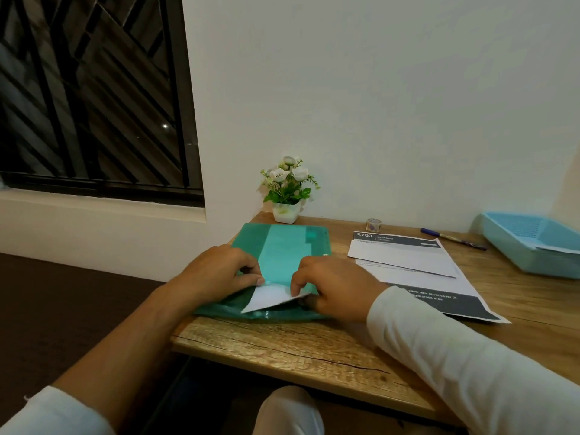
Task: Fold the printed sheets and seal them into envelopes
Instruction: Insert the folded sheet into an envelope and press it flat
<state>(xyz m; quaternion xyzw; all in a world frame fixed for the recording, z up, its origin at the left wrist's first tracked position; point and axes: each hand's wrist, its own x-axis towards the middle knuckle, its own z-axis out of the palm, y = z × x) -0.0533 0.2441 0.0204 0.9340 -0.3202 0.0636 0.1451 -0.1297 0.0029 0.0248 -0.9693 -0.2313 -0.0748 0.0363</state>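
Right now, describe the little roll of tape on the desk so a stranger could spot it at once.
Start at the light wooden desk against the white wall. Near its back edge, between the white pot of artificial flowers and the dark blue pen, sits the small roll of patterned tape, just beyond the printed sheet's dark header. It is the only small round thing there.

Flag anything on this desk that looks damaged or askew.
A dark crack-like line runs along the desk's front edge, though it may be only printed grain. The printed sheet lies skewed to the desk edge, with an envelope across it. Nothing else stands out.
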